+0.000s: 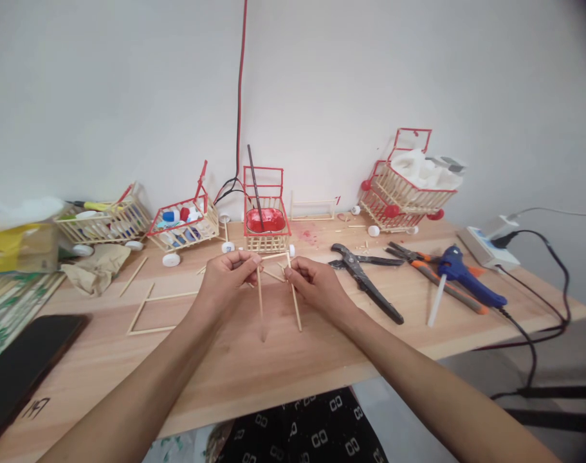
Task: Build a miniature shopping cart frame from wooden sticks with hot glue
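Note:
Between both hands is a small three-sided frame of thin wooden sticks [296, 311], its two long sides pointing down toward me. My left hand [229, 273] pinches its left corner between thumb and fingers. At the right corner, my right hand [318, 281] is closed on the frame in the same way. The frame is held above the tabletop [283, 366]. To the left, partly behind my left forearm, lies another stick frame [150, 331]. A few loose sticks [133, 276] rest on the wood nearby.
Small stick carts [268, 243] line the wall, one holding a red tub [265, 220]. Right of my hands are black cutters [370, 283], orange-handled pliers [447, 289], a blue glue gun [471, 280] and a power strip [488, 247]. A phone [32, 366] lies at left.

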The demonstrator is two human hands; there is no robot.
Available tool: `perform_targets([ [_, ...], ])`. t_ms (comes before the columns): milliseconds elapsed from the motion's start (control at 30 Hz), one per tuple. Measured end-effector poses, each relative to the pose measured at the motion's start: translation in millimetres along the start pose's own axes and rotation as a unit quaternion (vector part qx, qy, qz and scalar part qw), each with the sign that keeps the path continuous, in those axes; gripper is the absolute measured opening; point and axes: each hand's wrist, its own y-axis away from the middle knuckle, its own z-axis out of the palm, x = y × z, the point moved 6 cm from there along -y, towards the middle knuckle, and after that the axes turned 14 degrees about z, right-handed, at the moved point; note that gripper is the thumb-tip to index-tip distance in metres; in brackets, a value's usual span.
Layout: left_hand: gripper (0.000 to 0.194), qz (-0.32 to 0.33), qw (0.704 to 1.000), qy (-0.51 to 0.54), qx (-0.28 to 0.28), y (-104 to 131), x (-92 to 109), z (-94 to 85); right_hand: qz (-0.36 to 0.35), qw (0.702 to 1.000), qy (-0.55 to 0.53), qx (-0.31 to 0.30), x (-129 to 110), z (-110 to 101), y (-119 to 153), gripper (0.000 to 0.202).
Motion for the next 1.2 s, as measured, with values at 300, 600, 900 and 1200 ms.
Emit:
perform_targets([
  [300,0.025,-0.001,1.0,0.016,-0.005,0.0,0.3,1.5,-0.002,1.0,-0.002,0.002,0.4,0.5,-0.3,0.024],
  [600,0.024,-0.001,1.0,0.011,-0.003,0.2,-0.4,0.8,0.005,1.0,-0.007,-0.003,-0.1,0.3,-0.5,0.025],
  [900,0.024,0.002,1.0,0.009,0.001,-0.4,0.5,0.4,0.002,1.0,-0.002,0.0,1.0,0.8,-0.7,0.025],
  [1200,0.024,0.002,1.0,0.007,0.0,-0.1,1.2,0.1,0.007,1.0,0.002,-0.001,-0.9,0.7,-0.3,0.025],
])
